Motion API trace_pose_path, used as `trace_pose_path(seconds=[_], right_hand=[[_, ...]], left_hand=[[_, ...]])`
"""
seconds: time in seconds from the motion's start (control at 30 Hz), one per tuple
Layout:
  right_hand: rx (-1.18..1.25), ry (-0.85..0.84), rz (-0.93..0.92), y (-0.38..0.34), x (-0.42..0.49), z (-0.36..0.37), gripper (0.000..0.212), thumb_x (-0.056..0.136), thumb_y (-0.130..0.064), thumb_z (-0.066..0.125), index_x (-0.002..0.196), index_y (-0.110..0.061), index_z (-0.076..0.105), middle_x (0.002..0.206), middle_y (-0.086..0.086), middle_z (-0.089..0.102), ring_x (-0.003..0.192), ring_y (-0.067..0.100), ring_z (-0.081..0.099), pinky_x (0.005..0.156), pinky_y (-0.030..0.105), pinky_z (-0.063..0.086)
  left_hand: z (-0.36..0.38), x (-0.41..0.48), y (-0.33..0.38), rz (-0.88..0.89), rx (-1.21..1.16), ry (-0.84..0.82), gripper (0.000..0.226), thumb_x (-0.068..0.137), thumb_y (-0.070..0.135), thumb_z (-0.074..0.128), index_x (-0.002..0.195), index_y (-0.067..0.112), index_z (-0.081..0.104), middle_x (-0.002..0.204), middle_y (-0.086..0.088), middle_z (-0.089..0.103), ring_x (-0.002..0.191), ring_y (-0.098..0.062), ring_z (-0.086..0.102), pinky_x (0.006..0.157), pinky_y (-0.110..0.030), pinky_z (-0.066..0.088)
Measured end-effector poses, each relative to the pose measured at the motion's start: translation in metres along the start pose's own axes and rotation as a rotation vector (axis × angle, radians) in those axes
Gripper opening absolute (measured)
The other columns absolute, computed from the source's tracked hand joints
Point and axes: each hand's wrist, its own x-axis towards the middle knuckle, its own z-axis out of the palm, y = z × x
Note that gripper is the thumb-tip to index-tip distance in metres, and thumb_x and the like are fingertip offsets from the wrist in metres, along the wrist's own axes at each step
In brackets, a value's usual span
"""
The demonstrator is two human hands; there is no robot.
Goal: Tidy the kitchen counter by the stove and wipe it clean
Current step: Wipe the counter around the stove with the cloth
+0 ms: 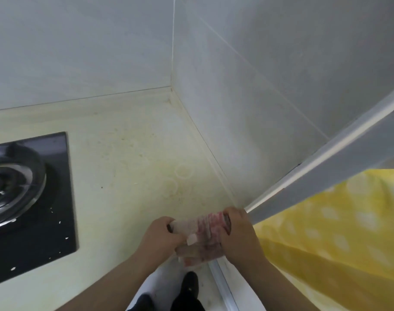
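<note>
Cloth (202,227), pink and white, is bunched between both hands at the worktop's (124,164) near edge; left hand (160,236) grips its left end, right hand (236,232) its right. Stove (30,198) lies left; yellow curtain (337,232) and grey rail (326,153) crowd the right.

No lettering can be read anywhere in the frame. Red print marks the pale roll (206,225) at lower centre. It is too blurred to make out.
</note>
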Motion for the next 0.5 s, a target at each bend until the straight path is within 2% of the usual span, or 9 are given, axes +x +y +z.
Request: trace_pose_path(seconds=[0.1,0.17,0.23,0.27,0.33,0.4,0.5], right_hand=[[-0.113,-0.076,-0.015,0.01,0.01,0.008,0.016,0.094,-0.013,0.055,0.11,-0.015,0.055,0.111,0.0,0.047,0.094,0.018,0.053,0.078,0.021,0.043],[-0.205,0.031,-0.109,0.02,0.017,0.016,0.024,0.08,-0.001,0.064,0.101,-0.013,0.059,0.105,0.005,0.054,0.078,0.02,0.061,0.067,0.024,0.052],[-0.305,0.123,-0.195,0.03,0.02,0.019,0.025,0.071,0.004,0.055,0.09,-0.011,0.061,0.094,0.008,0.057,0.063,0.017,0.059,0.057,0.022,0.052],[-0.356,0.148,-0.213,0.031,0.021,0.018,0.026,0.071,0.002,0.047,0.088,-0.012,0.061,0.092,0.007,0.056,0.062,0.017,0.057,0.056,0.022,0.051],[-0.427,0.198,-0.213,0.034,0.024,0.015,0.029,0.073,0.0,0.039,0.087,-0.012,0.062,0.091,0.008,0.056,0.069,0.022,0.055,0.06,0.026,0.051],[-0.479,0.241,-0.218,0.037,0.027,0.016,0.024,0.08,0.0,0.042,0.087,-0.011,0.061,0.09,0.011,0.055,0.075,0.028,0.053,0.065,0.033,0.051],[-0.404,0.188,-0.246,0.037,0.025,0.02,0.017,0.092,-0.018,0.052,0.093,-0.009,0.067,0.092,0.012,0.06,0.082,0.03,0.057,0.072,0.037,0.052]], left_hand=[[0.012,0.009,0.0,-0.005,0.018,0.002,0.029,0.057,0.028,0.068,0.079,0.01,0.065,0.076,-0.015,0.066,0.06,-0.018,0.056,0.054,-0.032,0.045],[0.018,0.014,-0.001,-0.026,0.004,0.012,0.036,0.052,0.034,0.065,0.08,0.011,0.065,0.078,-0.015,0.066,0.063,-0.02,0.058,0.055,-0.033,0.046],[0.022,0.017,-0.001,-0.032,-0.006,0.021,0.034,0.055,0.034,0.067,0.081,0.012,0.064,0.08,-0.015,0.067,0.067,-0.022,0.062,0.057,-0.035,0.049],[0.025,0.017,0.0,-0.031,-0.005,0.025,0.029,0.059,0.031,0.07,0.081,0.013,0.064,0.079,-0.014,0.066,0.069,-0.023,0.063,0.058,-0.035,0.05],[0.031,0.018,0.001,-0.04,0.003,0.035,0.02,0.068,0.025,0.073,0.083,0.016,0.063,0.078,-0.009,0.064,0.069,-0.02,0.062,0.057,-0.032,0.048],[0.036,0.019,0.0,-0.04,0.04,0.064,0.019,0.074,0.026,0.071,0.086,0.016,0.061,0.078,-0.005,0.061,0.066,-0.014,0.056,0.054,-0.026,0.043],[0.04,0.019,-0.001,-0.036,0.085,0.106,0.018,0.078,0.026,0.068,0.087,0.013,0.058,0.075,-0.003,0.055,0.062,-0.012,0.049,0.054,-0.023,0.038]])
